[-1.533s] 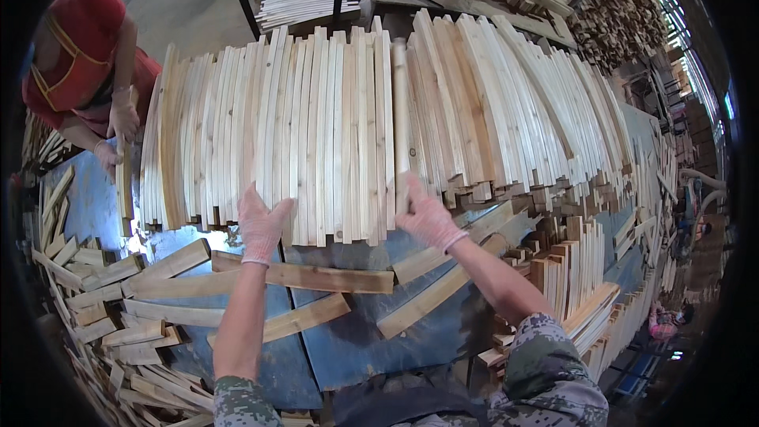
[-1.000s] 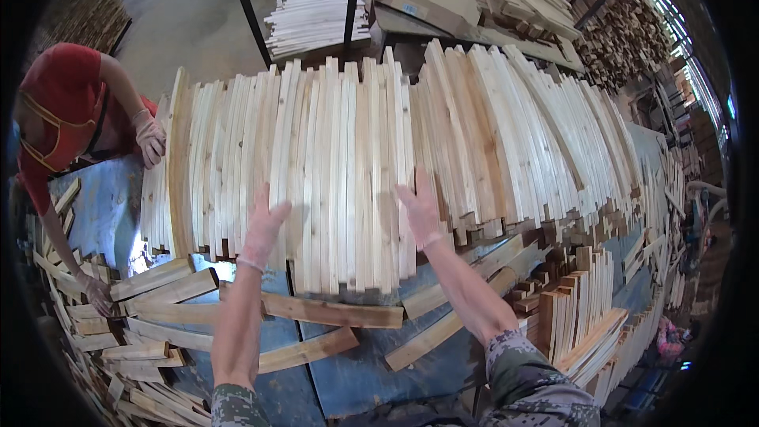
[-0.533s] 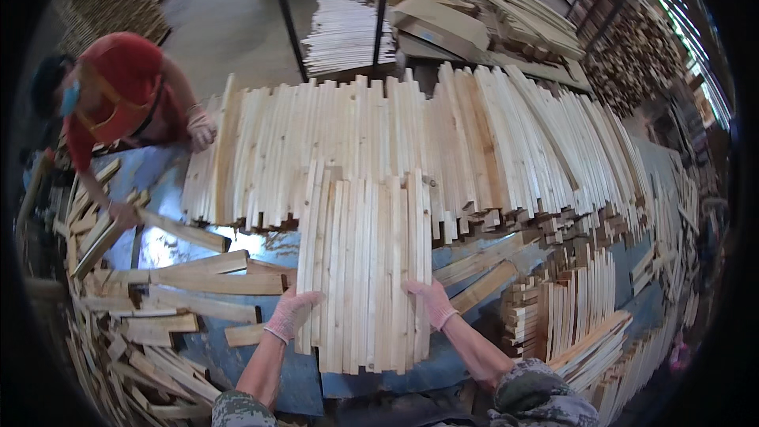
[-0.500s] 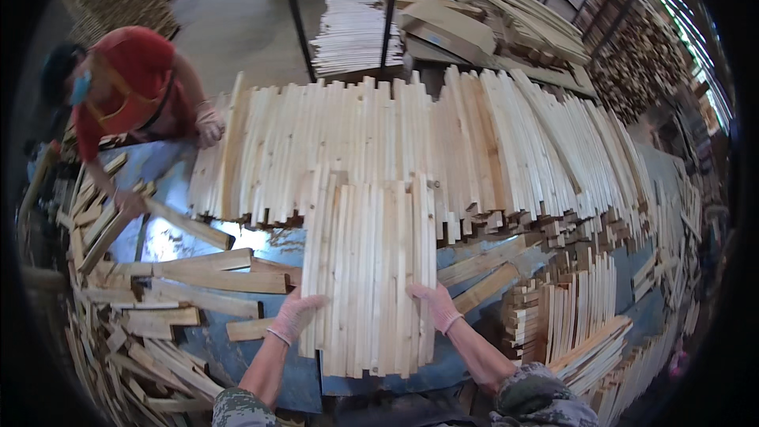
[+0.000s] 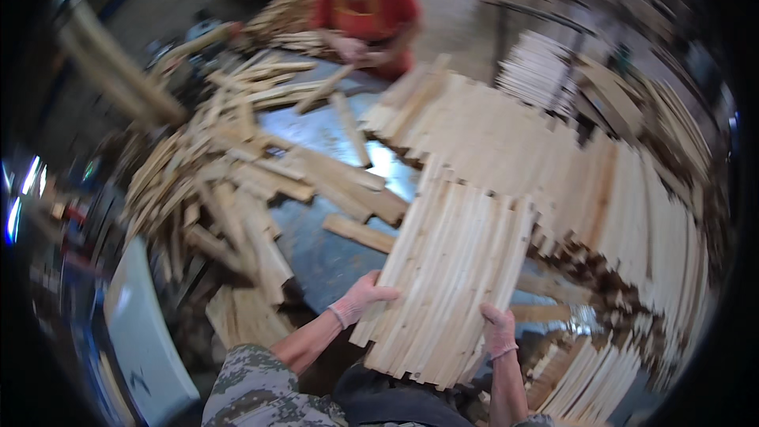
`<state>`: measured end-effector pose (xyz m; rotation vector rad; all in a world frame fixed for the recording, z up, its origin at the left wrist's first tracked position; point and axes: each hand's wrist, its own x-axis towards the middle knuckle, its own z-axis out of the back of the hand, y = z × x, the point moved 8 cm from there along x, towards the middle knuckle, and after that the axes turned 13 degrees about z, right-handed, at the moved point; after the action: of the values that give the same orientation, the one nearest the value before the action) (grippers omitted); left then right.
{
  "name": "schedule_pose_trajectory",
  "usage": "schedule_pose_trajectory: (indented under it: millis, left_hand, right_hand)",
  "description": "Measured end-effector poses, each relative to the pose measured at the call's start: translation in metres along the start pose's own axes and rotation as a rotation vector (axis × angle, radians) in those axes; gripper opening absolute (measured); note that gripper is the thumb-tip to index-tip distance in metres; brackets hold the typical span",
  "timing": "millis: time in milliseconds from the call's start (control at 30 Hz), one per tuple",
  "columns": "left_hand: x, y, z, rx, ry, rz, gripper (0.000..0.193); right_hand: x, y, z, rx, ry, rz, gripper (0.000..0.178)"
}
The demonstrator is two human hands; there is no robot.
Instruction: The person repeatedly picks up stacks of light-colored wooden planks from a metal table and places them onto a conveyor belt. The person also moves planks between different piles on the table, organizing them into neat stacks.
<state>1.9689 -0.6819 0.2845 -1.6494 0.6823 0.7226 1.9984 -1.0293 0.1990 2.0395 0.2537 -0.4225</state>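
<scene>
A bundle of pale wooden strips (image 5: pixel 451 277), lying side by side like a panel, is held between my two gloved hands. My left hand (image 5: pixel 366 298) grips its left edge, thumb over the top face. At the right edge my right hand (image 5: pixel 498 330) presses inward, thumb up; its other fingers are partly hidden. The strips' ends are uneven, and the bundle is tilted in front of my body. Its far end overlaps the long row of similar wooden strips (image 5: pixel 514 130) on the blue table (image 5: pixel 316 257); whether it touches them I cannot tell.
Loose offcuts (image 5: pixel 261 166) pile up on the left of the table. Across it stands a co-worker in a red shirt (image 5: pixel 368 8), hands together near the wood. A smaller stack of strips (image 5: pixel 589 379) lies at the right. A pale curved panel (image 5: pixel 146 332) stands at the lower left.
My view has swung left, bringing more of the offcut pile into sight. The bundle stays in both hands and now slants. The co-worker's hands have come together.
</scene>
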Motion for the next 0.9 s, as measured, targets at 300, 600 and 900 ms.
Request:
schedule_pose_trajectory:
  millis: [300, 600, 900]
  left_hand:
    - [-0.139, 0.05, 0.049, -0.201, -0.221, -0.255, 0.079]
    - [-0.255, 0.125, 0.077, -0.367, -0.423, -0.411, 0.077]
    - [-0.3, 0.194, 0.117, -0.469, -0.574, -0.423, 0.076]
  right_hand:
    - [-0.021, 0.009, -0.094, -0.063, 0.347, 0.051, 0.059]
    - [-0.081, -0.026, -0.183, -0.173, 0.678, -0.058, 0.066]
    - [-0.133, -0.047, -0.24, -0.186, 0.815, -0.121, 0.073]
